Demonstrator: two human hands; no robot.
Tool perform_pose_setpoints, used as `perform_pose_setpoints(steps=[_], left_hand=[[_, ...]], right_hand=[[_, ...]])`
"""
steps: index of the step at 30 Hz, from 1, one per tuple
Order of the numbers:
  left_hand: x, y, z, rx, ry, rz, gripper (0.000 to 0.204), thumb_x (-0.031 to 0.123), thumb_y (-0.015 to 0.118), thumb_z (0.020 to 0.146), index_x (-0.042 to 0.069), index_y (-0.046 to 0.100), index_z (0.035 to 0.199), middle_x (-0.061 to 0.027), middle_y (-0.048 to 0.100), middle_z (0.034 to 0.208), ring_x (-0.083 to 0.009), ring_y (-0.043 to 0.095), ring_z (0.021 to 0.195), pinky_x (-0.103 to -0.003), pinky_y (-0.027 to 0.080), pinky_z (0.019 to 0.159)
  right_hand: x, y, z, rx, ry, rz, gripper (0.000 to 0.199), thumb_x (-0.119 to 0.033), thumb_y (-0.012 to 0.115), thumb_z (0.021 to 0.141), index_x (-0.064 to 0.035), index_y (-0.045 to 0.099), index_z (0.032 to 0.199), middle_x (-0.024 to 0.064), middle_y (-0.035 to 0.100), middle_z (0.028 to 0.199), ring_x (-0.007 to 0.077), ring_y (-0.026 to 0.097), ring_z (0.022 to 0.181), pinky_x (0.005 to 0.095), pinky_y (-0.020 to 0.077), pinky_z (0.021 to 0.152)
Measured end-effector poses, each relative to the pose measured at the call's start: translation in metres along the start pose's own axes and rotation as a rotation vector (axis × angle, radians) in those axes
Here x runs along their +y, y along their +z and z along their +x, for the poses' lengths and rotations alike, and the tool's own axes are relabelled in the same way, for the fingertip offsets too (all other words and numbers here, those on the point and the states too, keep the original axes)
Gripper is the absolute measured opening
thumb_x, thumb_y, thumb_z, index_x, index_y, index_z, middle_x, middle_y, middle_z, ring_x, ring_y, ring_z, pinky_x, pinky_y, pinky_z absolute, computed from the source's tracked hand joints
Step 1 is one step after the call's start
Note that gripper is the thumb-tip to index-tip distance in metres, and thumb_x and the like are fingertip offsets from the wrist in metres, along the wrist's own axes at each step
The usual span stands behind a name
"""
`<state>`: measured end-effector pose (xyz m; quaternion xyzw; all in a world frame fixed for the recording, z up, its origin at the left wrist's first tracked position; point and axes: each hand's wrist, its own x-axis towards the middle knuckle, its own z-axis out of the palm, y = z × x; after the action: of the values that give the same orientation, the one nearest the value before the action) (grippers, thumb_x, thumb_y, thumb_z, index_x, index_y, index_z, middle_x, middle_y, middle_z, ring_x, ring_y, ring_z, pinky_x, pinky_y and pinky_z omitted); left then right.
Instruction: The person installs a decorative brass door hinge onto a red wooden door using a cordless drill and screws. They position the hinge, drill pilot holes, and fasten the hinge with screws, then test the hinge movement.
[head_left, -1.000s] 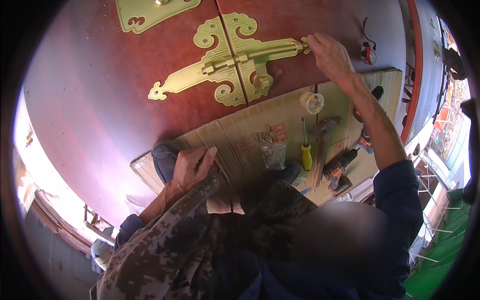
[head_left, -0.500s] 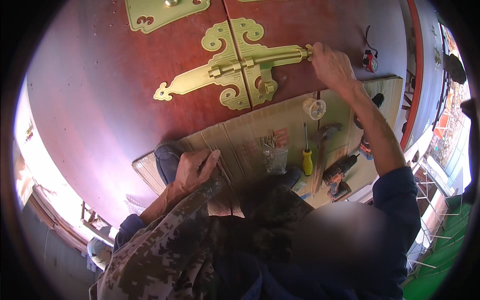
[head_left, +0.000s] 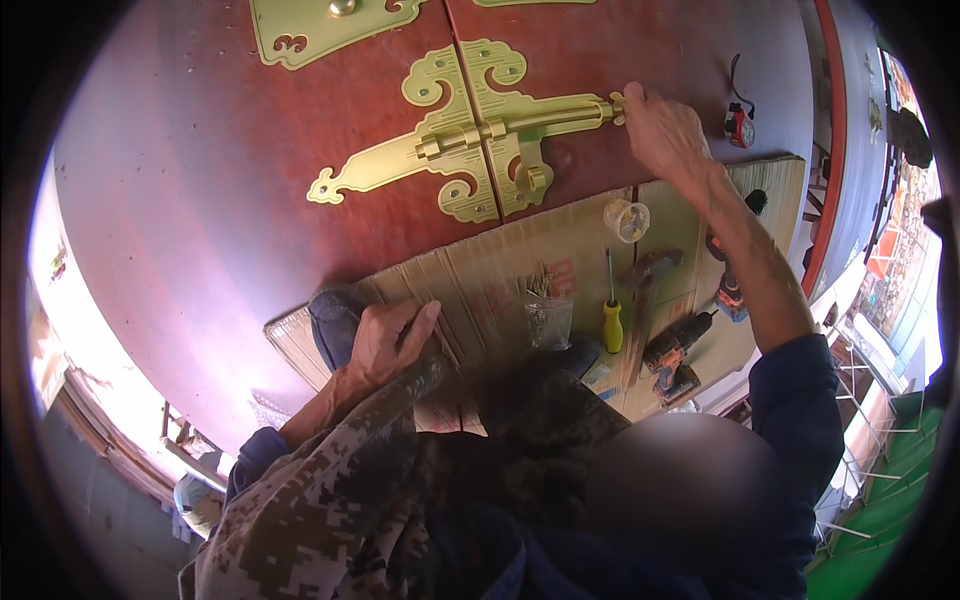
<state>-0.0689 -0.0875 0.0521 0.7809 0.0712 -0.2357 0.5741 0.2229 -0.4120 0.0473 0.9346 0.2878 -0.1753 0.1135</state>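
A brass door bolt (head_left: 560, 116) on ornate plates spans the seam of red wooden panels. My right hand (head_left: 664, 122) reaches up to its right end, fingers closed around the small tip there. Scrolled plates (head_left: 468, 192) with screws flank the seam, and a hooked brass catch (head_left: 538, 178) sits below the bolt. Down at the left, my left hand (head_left: 388, 338) rests on my knee in camouflage trousers, next to a dark shoe (head_left: 336, 318). Its fingers are loosely bent, thumb apart, with no object visible in them.
Flattened cardboard (head_left: 450, 270) lies below the panels. On it are a clear cup (head_left: 627, 221), a bag of screws (head_left: 550, 318), a yellow-handled screwdriver (head_left: 613, 325), a hammer (head_left: 648, 275), and a cordless drill (head_left: 675, 355). Another power tool (head_left: 731, 292) lies farther right. A small red device (head_left: 740, 125) lies near the right edge.
Almost nothing differs. The view has shifted very slightly; my right hand stays at the bolt's end and my left hand stays on the knee.
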Motion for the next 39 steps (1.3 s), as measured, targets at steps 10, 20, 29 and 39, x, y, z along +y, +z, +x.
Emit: perform_pose_setpoints(steps=[10,20,29,39], left_hand=[[0.005,0.001,0.002,-0.011,0.010,-0.026,0.036,0.017,0.064,0.100,-0.002,0.058,0.071,-0.0207,0.057,0.062,-0.0388,0.058,0.053,-0.045,0.044,0.052],[0.012,-0.008,0.007,0.000,0.065,0.013,0.036,0.016,0.064,0.100,-0.002,0.057,0.069,-0.0190,0.058,0.062,-0.0380,0.059,0.055,-0.044,0.045,0.052],[-0.001,-0.008,0.007,-0.030,0.127,-0.062,0.030,0.011,0.067,0.097,-0.001,0.057,0.071,-0.0183,0.054,0.062,-0.0390,0.056,0.055,-0.046,0.043,0.052],[0.002,-0.016,0.011,-0.124,0.082,-0.150,0.029,0.009,0.069,0.095,0.001,0.056,0.070,-0.0151,0.054,0.062,-0.0357,0.056,0.055,-0.044,0.045,0.051]], right_hand=[[0.017,0.019,-0.005,0.083,-0.140,0.053,0.014,-0.007,0.058,0.091,-0.0055,0.051,0.103,0.0192,0.069,0.083,0.0390,0.069,0.067,0.0493,0.0560,0.062],[0.000,-0.035,0.025,-0.009,0.114,0.298,0.025,-0.026,0.060,0.099,-0.0024,0.062,0.092,0.0201,0.072,0.087,0.0389,0.070,0.084,0.0511,0.0531,0.073],[-0.071,-0.051,0.099,-0.162,0.179,0.692,0.044,-0.047,0.081,0.077,-0.0059,0.068,0.088,0.0094,0.073,0.081,0.0257,0.071,0.084,0.0414,0.0528,0.077],[-0.069,-0.067,0.116,-0.279,0.081,0.798,0.035,-0.034,0.081,0.083,-0.0024,0.067,0.086,0.0144,0.071,0.077,0.0290,0.070,0.074,0.0429,0.0535,0.069]])
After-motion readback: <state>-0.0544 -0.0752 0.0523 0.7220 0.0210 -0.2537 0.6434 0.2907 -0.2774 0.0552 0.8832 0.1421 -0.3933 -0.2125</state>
